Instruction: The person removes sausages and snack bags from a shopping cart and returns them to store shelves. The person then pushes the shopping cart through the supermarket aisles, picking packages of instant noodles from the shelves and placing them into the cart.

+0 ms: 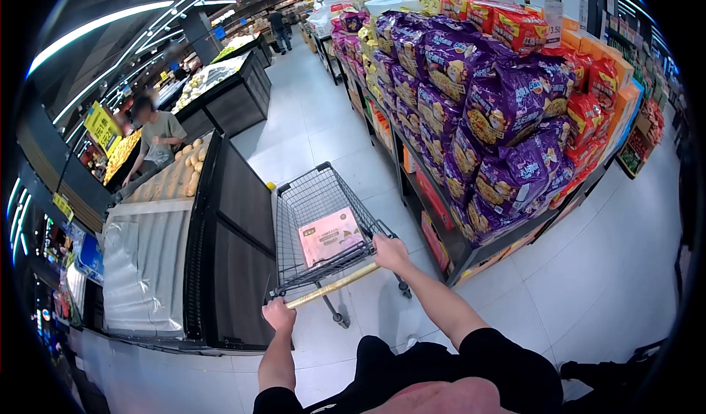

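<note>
The left hand [279, 315] curls its fingers round the bar [334, 285], their tips hidden. In the cart [327, 186] lies a pink box [329, 237], partly behind the wires, its small print unclear. The right hand [390, 253] grips the cart's right corner. Rightward, purple bags [504, 109] crowd below "13.50".

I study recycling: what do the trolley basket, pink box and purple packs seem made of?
Trolley basket: dark metal wire, judging by its thin open mesh, perhaps coated.
Pink box: probably smooth printed card, given its straight edges.
Purple packs: likely glossy plastic film, from their crinkles and highlights.
</note>
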